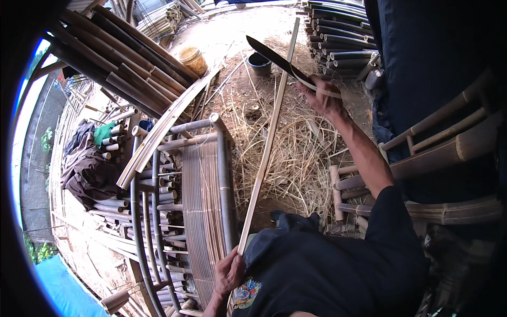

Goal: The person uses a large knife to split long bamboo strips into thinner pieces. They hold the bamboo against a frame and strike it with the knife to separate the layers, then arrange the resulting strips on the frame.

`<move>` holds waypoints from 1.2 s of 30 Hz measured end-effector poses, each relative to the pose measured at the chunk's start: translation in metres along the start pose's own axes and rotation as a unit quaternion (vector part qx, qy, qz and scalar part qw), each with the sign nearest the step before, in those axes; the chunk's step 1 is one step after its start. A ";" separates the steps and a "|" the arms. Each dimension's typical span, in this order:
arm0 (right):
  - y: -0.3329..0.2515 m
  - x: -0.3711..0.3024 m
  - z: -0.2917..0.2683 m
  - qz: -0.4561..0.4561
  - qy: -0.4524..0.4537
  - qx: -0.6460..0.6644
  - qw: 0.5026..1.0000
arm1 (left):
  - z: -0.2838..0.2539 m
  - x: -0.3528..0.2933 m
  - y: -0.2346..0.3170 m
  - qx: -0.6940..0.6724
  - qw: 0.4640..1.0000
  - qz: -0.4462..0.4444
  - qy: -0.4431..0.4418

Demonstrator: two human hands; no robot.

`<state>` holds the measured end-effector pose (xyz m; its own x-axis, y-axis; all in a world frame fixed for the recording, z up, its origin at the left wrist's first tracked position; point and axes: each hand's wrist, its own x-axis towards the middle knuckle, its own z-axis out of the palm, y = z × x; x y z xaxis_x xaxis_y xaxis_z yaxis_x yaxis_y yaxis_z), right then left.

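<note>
Gripping hard at both ends is how I read the hands. My left hand (228,274) is clamped around the near end of a long pale bamboo strip (266,142), low in the view just beside my dark shirt. My right hand (323,98) is raised far and right, closed on the handle of a dark-bladed machete (272,55), and a thin curl of shaving (317,87) bends past its fingers.

The strip runs from the left hand up and away across the straw-littered ground (296,153), its far tip near the stacked dark bamboo poles (338,37). The blade meets it well up its length, pointing left across it.

Several risks stand out to me. The strip is slender and held only at its near end, so I judge that it can flex or twist under the blade; if it rolls, the edge may skid off instead of biting. A skidding edge travelling down the strip would come toward my left hand and my lap. The curled shaving near my right fingers looks sharp-edged and could cut them. On my left a curved bamboo chair frame (206,201) sits close, and I think the strip could knock against its rail and jolt the cut. A black bucket (259,63) and a yellowish tub (193,59) stand far off, clear of the swing.
</note>
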<state>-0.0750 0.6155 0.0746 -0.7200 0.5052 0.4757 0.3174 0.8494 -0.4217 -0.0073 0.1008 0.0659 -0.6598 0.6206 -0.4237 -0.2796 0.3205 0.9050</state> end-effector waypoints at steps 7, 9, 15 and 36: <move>0.045 0.058 0.003 0.019 0.010 0.004 1.000 | -0.012 -0.079 -0.049 0.030 0.997 -0.003 0.067; 0.065 0.077 -0.006 0.140 -0.003 0.070 0.988 | -0.003 -0.092 -0.050 0.049 0.995 -0.015 0.088; 0.075 0.077 0.009 0.295 -0.054 0.324 0.897 | -0.020 -0.101 -0.138 0.229 0.959 -0.016 0.167; -0.199 -0.169 0.166 0.489 -0.102 0.628 0.597 | 0.006 0.123 -0.002 -0.075 0.987 0.054 0.131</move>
<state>-0.1187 0.3356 -0.0500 -0.6708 0.5278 -0.5210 0.0259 -0.6855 -0.7276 -0.0836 0.1812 0.0117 -0.8439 0.4324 -0.3175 -0.2848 0.1404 0.9482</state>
